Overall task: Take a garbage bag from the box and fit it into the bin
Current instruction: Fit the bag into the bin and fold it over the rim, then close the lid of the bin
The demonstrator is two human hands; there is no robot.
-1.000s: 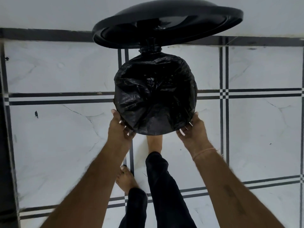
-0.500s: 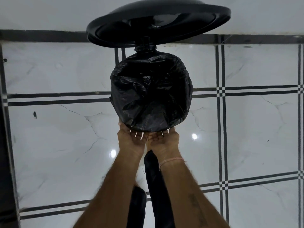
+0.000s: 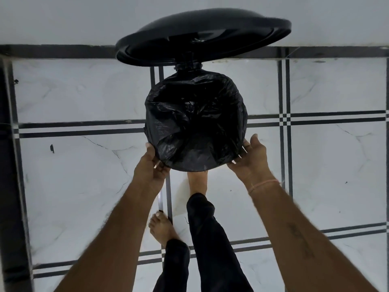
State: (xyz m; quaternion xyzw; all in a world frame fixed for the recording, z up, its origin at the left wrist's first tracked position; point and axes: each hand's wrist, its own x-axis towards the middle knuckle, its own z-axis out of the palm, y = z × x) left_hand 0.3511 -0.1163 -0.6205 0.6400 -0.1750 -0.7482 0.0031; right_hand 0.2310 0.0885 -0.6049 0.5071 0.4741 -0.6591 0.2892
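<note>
by the floor's (image 3: 315, 165) far edge, the bin (image 3: 188, 66) stands with its lid (image 3: 202, 36) up, likely propped by the foot (image 3: 196, 182) beneath. the bag (image 3: 195, 123) lines it, folded over the rim. the left hand (image 3: 150, 165) grips the near fold, and the right hand (image 3: 251, 159), spread, presses it with its fingertips, seemingly snugging the fit.

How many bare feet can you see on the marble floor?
2. One bare foot lies nearer, left of the black trouser leg; the other is ahead, its toes hidden under the black bag-lined bin.
</note>
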